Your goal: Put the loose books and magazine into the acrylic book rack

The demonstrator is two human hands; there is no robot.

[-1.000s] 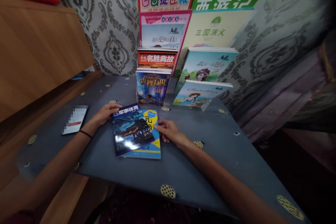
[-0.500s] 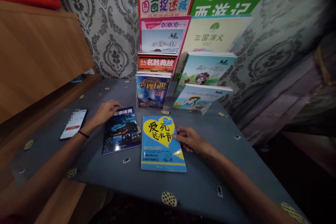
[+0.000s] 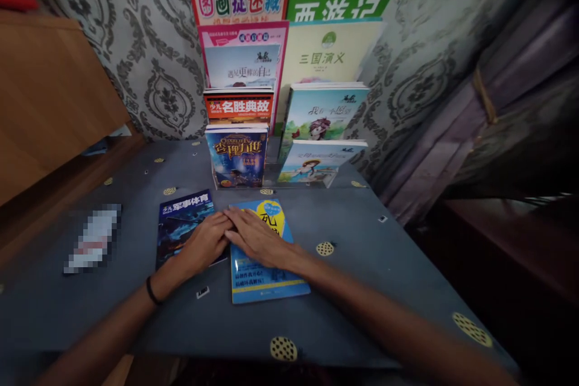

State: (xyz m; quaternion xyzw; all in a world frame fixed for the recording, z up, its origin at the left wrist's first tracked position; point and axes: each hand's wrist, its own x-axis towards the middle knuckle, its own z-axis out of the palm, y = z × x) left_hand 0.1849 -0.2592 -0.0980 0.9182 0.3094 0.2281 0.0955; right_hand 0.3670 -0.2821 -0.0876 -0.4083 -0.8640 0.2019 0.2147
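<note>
My left hand [image 3: 205, 244] lies across the right part of a dark blue book [image 3: 174, 226] with white Chinese lettering. The fingers of my right hand [image 3: 256, 238] stretch over the upper left of a light blue book [image 3: 266, 289] with a yellow heart on its cover, hiding part of the title. Both hands look open and flat with the fingertips meeting over the narrow gap between the two books. Neither book is gripped. Whether the palms press on the covers I cannot tell.
Behind the books a clear tiered stand [image 3: 332, 178] holds several upright books, among them a Charlie IX book [image 3: 237, 157] at the front left. A blurred phone [image 3: 93, 238] lies on the grey tablecloth [image 3: 362, 295] at left. A wooden cabinet [image 3: 40, 90] borders the table's left.
My right hand has moved left from the light blue book's right edge onto its cover. My left hand has come right and nearer, meeting it. The view has shifted to the right.
</note>
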